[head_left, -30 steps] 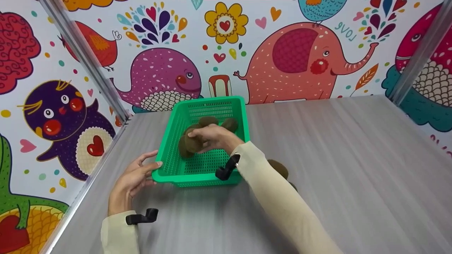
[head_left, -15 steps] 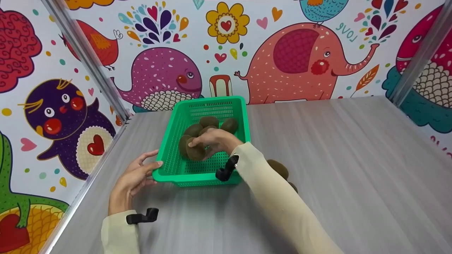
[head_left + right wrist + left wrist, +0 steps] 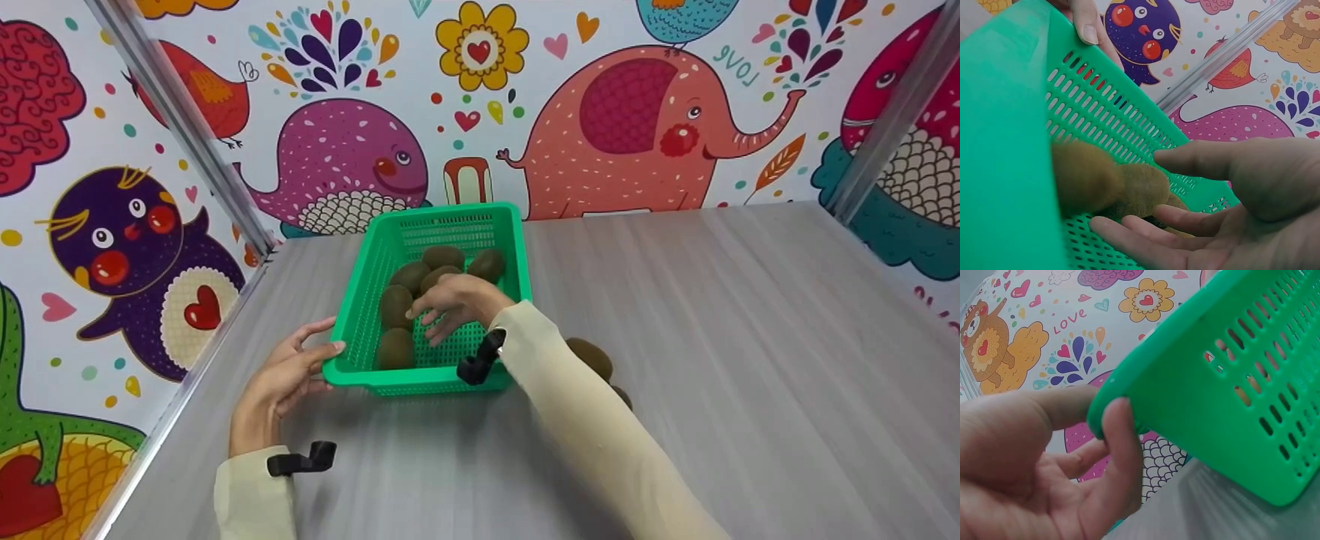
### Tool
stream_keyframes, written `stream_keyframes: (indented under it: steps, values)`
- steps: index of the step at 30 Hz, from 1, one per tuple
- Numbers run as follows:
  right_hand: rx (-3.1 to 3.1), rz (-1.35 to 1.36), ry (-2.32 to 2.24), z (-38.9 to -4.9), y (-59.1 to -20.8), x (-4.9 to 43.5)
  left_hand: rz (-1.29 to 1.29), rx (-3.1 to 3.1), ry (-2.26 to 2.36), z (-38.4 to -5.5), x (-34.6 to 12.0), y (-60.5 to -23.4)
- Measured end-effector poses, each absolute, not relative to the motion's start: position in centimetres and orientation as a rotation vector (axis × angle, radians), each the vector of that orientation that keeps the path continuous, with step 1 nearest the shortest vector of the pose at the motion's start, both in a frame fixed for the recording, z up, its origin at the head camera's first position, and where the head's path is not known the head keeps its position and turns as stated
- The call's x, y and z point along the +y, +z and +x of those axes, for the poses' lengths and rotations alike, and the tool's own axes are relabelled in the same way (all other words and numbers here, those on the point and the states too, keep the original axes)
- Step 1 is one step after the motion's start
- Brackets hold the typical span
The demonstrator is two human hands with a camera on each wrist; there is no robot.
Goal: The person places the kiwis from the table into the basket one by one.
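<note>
Your right grip point(image 3: 463, 298) apart inside the green basket point(image 3: 435, 377), your left grip point(image 3: 282, 377) clamped on its rim at eight o'clock, kiwifruit point(image 3: 395, 349) inside from seven to two, further kiwifruit point(image 3: 592, 360) on the surface point(image 3: 712, 337) at four.

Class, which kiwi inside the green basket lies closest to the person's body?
The kiwi in the near left corner of the green basket; the other kiwis visible inside it lie farther back.

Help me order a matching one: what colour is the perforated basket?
The perforated basket is plain bright green; it shows best in the head view.
</note>
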State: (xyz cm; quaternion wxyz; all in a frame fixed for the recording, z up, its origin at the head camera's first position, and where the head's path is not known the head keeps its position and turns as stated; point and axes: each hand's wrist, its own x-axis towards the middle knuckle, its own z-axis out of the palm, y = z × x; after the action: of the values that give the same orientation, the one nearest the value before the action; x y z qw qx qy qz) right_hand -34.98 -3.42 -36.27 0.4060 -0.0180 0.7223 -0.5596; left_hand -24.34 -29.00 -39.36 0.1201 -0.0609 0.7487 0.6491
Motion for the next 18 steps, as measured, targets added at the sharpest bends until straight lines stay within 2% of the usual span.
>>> stream_keyframes:
  steps: [18]
  values:
    - [1.873, -0.214, -1.402, -33.8, -34.1, -2.5, -0.181, 2.185, 1.898, -24.3, -29.0, -39.3]
